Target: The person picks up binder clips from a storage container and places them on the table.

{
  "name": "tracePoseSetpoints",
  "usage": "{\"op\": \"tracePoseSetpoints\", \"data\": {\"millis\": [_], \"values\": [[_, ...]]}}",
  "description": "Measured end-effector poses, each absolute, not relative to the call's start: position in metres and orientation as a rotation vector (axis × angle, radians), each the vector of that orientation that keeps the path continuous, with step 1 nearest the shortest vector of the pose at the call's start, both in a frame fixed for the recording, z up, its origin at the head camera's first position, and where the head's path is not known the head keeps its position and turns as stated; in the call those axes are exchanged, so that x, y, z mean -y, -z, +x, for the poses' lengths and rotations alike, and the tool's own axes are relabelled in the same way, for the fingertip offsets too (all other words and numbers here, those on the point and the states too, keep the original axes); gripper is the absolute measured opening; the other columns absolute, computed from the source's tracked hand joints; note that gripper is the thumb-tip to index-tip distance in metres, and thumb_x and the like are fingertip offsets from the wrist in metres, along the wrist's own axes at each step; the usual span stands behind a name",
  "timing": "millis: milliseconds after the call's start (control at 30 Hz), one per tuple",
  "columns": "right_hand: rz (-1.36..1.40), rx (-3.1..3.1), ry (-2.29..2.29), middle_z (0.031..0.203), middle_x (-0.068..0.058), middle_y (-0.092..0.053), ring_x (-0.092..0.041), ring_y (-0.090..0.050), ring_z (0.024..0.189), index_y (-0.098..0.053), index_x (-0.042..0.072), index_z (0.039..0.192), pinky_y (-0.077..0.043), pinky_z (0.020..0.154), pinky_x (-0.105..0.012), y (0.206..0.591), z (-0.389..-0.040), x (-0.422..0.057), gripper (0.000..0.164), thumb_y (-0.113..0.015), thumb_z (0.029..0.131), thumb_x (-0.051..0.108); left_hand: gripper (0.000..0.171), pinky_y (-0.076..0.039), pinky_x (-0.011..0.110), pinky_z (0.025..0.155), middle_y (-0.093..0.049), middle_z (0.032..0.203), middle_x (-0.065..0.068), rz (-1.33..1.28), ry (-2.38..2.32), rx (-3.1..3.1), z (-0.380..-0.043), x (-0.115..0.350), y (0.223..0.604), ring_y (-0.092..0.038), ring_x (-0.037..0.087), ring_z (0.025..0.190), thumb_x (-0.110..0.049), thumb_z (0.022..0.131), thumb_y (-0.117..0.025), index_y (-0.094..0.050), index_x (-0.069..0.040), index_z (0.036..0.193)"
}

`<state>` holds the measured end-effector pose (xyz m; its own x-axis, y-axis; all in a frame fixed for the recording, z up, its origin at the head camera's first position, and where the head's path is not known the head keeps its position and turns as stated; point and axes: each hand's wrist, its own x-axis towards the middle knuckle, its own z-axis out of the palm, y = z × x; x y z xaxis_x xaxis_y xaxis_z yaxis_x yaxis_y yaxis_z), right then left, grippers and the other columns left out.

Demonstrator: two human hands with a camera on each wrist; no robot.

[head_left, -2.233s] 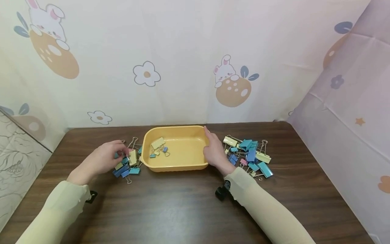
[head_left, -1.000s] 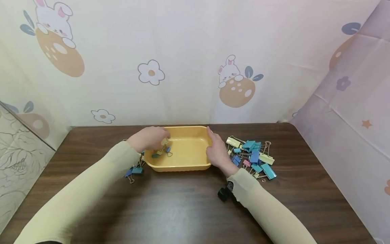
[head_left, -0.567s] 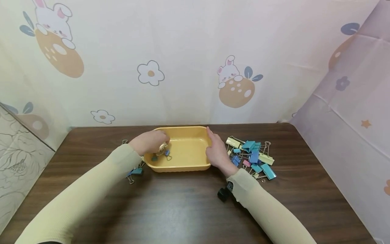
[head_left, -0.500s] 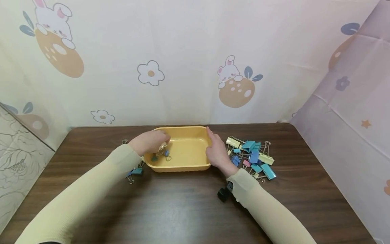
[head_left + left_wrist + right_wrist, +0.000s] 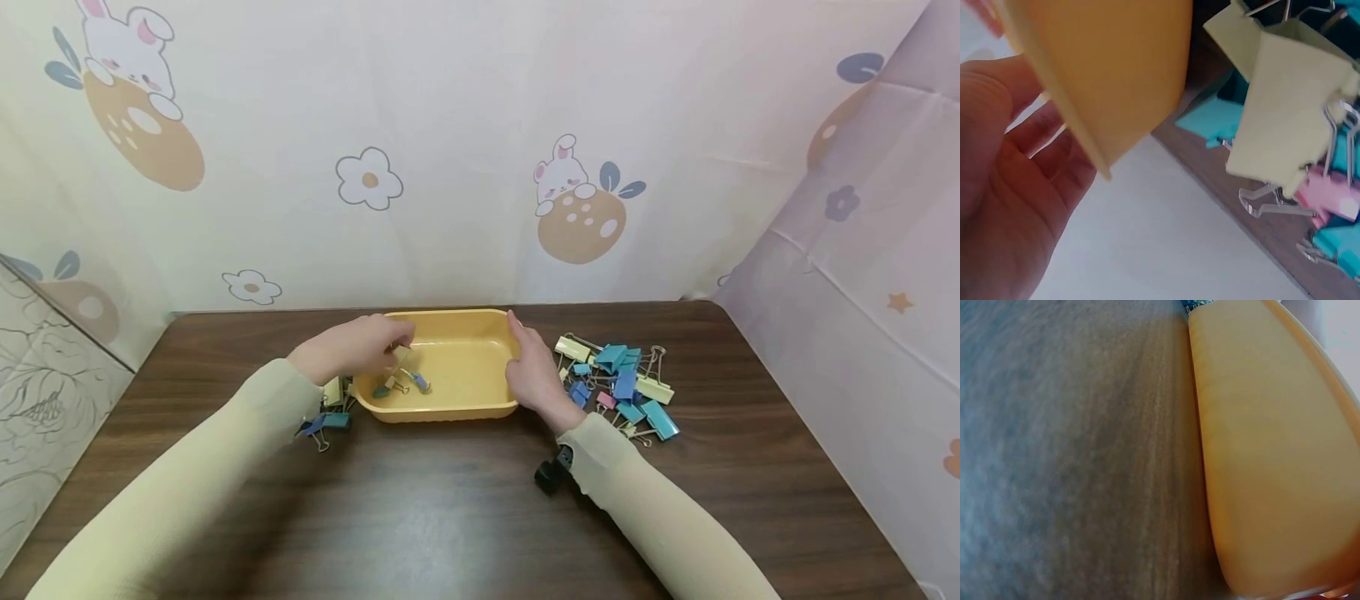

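A yellow plastic tray point(image 5: 468, 371) stands on the table, and my right hand point(image 5: 536, 377) grips its right end, thumb inside the wall. My left hand point(image 5: 347, 347) reaches over the tray's left end with loosely bent fingers. Just below those fingertips is a pale yellow binder clip point(image 5: 402, 355). Small clips lie on the tray floor, among them a blue binder clip point(image 5: 420, 382) and a teal binder clip point(image 5: 381, 391). In the left wrist view, the left hand point(image 5: 1019, 181) is beside the tray rim, its fingers partly hidden behind the wall.
Left of the tray lies a pile of binder clips, partly under my left arm, with a teal clip point(image 5: 337, 421) at its front. A large cream clip point(image 5: 1291, 106) shows there up close. Right of the tray is another mixed pile point(image 5: 626, 383). A patterned curtain point(image 5: 450, 167) hangs behind.
My left hand has gone from the left pile into the tray, then drawn back slightly left. The small blue clip has shifted and turned. My right hand has stayed on the tray.
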<state>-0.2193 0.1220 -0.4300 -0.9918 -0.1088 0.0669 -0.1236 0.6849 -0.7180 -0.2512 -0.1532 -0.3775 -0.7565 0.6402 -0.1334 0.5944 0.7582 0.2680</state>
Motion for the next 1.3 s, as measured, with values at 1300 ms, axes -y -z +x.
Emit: {"op": "tracePoseSetpoints", "data": {"millis": [1300], "values": [[0.200,2.874,-1.203,0.147,-0.012,-0.032,-0.028,-0.035,0.130,-0.016,0.023,0.150,-0.029,0.105,-0.043,0.429,-0.218,-0.122,0.087,-0.046,0.075,-0.009,0.016,-0.049,0.037,0.079,-0.065,0.096,-0.004,0.677,-0.635,-2.690,-0.230,0.271,0.374,-0.059,0.014,0.088,-0.012,0.089,-0.061,-0.066,-0.017,0.104]]}}
